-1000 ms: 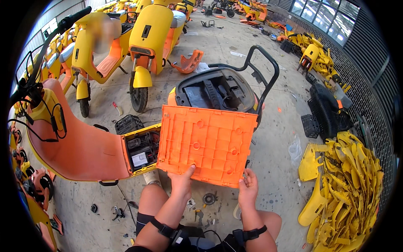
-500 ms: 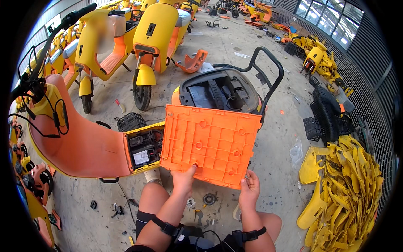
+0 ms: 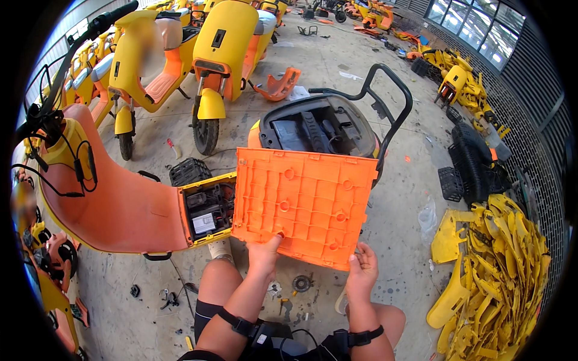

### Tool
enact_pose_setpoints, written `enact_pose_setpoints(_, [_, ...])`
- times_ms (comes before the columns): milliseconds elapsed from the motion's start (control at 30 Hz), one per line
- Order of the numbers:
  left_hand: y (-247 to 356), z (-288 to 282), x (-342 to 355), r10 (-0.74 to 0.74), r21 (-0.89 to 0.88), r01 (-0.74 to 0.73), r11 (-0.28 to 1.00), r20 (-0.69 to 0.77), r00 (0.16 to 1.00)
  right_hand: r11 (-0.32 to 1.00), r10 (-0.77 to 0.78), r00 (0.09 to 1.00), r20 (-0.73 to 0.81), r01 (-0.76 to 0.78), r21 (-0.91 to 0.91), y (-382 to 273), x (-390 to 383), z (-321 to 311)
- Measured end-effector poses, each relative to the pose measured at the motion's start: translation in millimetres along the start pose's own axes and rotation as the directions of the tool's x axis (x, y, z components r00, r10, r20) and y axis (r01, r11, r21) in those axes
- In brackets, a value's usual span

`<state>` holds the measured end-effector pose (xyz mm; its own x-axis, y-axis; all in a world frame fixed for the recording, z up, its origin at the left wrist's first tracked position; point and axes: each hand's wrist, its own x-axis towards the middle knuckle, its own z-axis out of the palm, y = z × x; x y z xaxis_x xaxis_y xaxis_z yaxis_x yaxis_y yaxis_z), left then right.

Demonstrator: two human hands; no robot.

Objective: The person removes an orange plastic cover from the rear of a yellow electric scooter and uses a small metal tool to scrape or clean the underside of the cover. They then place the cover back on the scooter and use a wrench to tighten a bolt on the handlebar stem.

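An orange plastic panel with a ribbed grid and round bosses is held up before me, tilted. My left hand grips its lower left edge, thumb on the ribbed face. At the lower right corner, my right hand has its fingers closed on the edge. Behind the panel stands a partly stripped scooter, its orange footboard reaching left. An open compartment in it shows dark parts, wires and a silver box. The open seat compartment shows above the panel, which hides the part between.
Yellow scooters stand in rows at the far left. To the right lies a heap of yellow body panels, with black crates and parts beyond it. Small loose parts and a round black piece lie on the floor.
The panel and both hands have shifted very slightly in view, with the grip unchanged. The surroundings also shift a little as my head moves.
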<state>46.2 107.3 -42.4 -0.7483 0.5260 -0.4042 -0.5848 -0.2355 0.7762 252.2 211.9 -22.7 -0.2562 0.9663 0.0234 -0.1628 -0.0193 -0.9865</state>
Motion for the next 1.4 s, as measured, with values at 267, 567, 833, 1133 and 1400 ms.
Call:
enact_pose_setpoints(267, [22.3, 9.4, -29.6, -0.105, -0.153, 0.113, 0.982, 0.059, 0.993, 0.99, -0.058, 0.998, 0.003, 0.058, -0.129, -6.9, 21.9, -4.8])
enact_pose_setpoints(567, [12.0, -2.7, -30.2, -0.135, -0.304, 0.193, 0.933, 0.202, 0.97, 0.827, -0.223, 0.949, 0.223, 0.306, -0.472, -54.2, -4.1, 22.8])
enact_pose_setpoints(833, [9.7, 6.4, -30.8, -0.124, -0.353, 0.182, 0.918, 0.181, 0.976, 0.728, -0.084, 0.883, 0.462, 0.37, -0.576, -59.6, -19.8, 83.3])
enact_pose_setpoints(1133, [14.0, 7.6, -30.5, -0.134, -0.377, 0.21, 0.902, 0.218, 0.967, 0.662, -0.065, 0.881, 0.469, 0.389, -0.64, -56.4, -11.3, 93.8])
enact_pose_setpoints(1400, [15.0, 5.9, -30.4, -0.125, -0.383, 0.212, 0.899, 0.24, 0.963, 0.681, 0.051, 0.88, 0.473, 0.315, -0.66, -64.4, -7.9, 103.9])
